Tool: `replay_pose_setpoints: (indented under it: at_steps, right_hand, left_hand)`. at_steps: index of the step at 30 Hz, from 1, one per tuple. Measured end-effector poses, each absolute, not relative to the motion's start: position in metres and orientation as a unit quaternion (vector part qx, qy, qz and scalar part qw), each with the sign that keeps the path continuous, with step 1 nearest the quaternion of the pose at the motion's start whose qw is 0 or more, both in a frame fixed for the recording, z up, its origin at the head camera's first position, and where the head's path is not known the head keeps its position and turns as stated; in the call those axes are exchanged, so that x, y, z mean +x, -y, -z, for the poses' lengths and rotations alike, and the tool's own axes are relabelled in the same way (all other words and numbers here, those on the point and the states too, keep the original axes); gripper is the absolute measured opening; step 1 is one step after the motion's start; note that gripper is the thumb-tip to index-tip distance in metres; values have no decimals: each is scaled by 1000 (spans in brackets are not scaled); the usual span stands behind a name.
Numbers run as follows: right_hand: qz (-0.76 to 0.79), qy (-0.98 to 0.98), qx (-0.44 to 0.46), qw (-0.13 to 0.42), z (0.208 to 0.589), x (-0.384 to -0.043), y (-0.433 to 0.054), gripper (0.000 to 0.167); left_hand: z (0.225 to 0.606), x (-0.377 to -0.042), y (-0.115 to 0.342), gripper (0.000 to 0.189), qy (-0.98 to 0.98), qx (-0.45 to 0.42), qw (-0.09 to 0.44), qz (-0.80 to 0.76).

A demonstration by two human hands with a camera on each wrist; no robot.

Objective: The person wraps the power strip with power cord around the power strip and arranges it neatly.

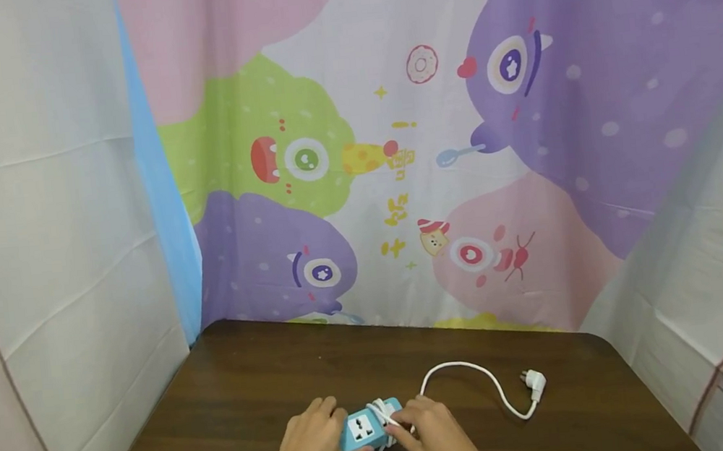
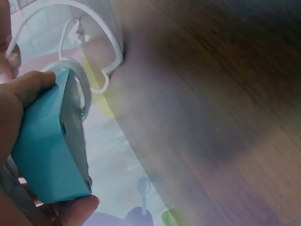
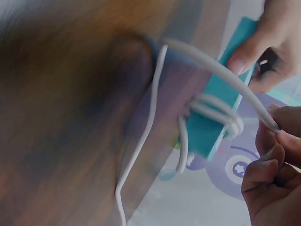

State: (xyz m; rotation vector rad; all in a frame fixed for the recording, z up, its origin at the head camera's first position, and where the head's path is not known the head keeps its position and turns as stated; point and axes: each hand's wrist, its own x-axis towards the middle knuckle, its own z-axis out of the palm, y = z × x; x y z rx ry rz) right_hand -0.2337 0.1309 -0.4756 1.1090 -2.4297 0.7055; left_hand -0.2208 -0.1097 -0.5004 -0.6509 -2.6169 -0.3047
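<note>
The left hand [image 1: 317, 444] has the blue power strip [image 1: 363, 428] by its left end, thumb along the near side, fingers wrapped round it, and the strip sits between the two hands at the near middle of the counter [image 1: 251, 370], slanting so its right end points farther away! Over on the right, the right hand [image 1: 439, 432] pinches the white cord [image 1: 456, 364] between thumb and fingers, and the right wrist view shows that stretch arching across to the grip. Turns of cord circle the strip near its right end, just left of those pinching fingers, while one universal socket [image 1: 361, 427] shows uncovered to their left. A loop dips toward the near edge, between the hands. Out to the right, the loose run snakes across the dark wood to the white plug [image 1: 536, 384], prongs pointing left. On the far side hangs a cartoon-monster curtain [image 1: 369, 239].
</note>
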Motion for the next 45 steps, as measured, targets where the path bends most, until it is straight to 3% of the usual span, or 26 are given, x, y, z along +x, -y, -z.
replay_pose_setpoints:
  at_steps: [4, 10, 18, 25, 33, 45]
  right_hand:
    - [-279, 864, 389, 157, 472, -231, -129, 9]
    - [-288, 852, 398, 183, 474, -230, -128, 7]
    - [-283, 844, 422, 173, 481, -229, -130, 22]
    - [-311, 841, 414, 159, 482, -227, -129, 15]
    - [-355, 835, 401, 125, 487, -226, -131, 7]
    - [-428, 821, 371, 67, 493, -223, -130, 10]
  left_hand:
    - [499, -220, 107, 62, 944, -216, 225, 106]
    - [498, -220, 106, 63, 946, -203, 213, 133]
    - [501, -222, 110, 62, 941, -178, 209, 200]
    - [499, -224, 109, 62, 929, -163, 205, 261]
    - [496, -223, 109, 57, 923, -134, 154, 327]
    - [494, -226, 110, 60, 901, -91, 64, 420]
